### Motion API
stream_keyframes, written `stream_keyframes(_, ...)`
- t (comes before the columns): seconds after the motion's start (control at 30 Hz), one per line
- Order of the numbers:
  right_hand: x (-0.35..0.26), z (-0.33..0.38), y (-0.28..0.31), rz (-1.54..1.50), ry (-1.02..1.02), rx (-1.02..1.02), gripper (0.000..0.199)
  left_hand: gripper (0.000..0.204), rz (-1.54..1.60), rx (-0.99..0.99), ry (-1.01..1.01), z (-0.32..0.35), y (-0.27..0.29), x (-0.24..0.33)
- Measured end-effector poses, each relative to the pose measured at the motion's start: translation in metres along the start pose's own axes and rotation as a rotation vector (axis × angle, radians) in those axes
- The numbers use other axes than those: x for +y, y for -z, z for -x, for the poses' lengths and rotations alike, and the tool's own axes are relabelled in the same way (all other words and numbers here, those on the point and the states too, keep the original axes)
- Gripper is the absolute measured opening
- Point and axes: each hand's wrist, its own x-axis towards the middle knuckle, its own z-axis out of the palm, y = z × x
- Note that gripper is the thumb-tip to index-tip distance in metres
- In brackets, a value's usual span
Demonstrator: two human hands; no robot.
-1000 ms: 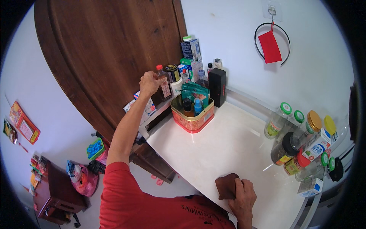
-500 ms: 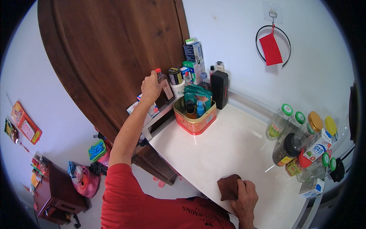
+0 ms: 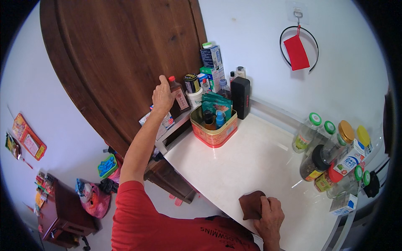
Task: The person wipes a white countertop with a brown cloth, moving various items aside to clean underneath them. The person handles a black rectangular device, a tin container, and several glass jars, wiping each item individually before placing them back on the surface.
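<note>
The place looked like a room in a home: glass jars (image 3: 307,136) stood on the white surface (image 3: 213,180), a red pouch (image 3: 297,52) hung from a wall hook (image 3: 298,15), and slippers (image 3: 179,202) lay near dark wooden furniture (image 3: 169,179)

Bright glare on white tabletop (image 3: 222,171)

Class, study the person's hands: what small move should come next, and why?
Perhaps ease the left hand leftward, clear of the red-capped bottle: the bottle stands close to a white tub, so a bump might topple it, and contact is hard to judge. The right hand holds the brown cloth at the white tabletop.
</note>
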Motion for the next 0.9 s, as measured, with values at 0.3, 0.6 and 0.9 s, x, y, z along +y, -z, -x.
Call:
stream_keyframes(0.3,0.000,-0.004,0.002,-0.011,0.058,-0.003,0.061,0.035,-0.004,0.029,-0.144,-0.013,0.011,0.000)
stream_keyframes(0.6,0.001,-0.005,0.001,-0.007,0.046,-0.002,0.062,0.028,-0.116,0.041,-0.226,-0.033,-0.006,0.006)
stream_keyframes(0.9,-0.003,-0.007,0.003,-0.002,0.015,-0.032,0.061,0.024,0.188,-0.081,-0.079,-0.040,-0.006,-0.001)
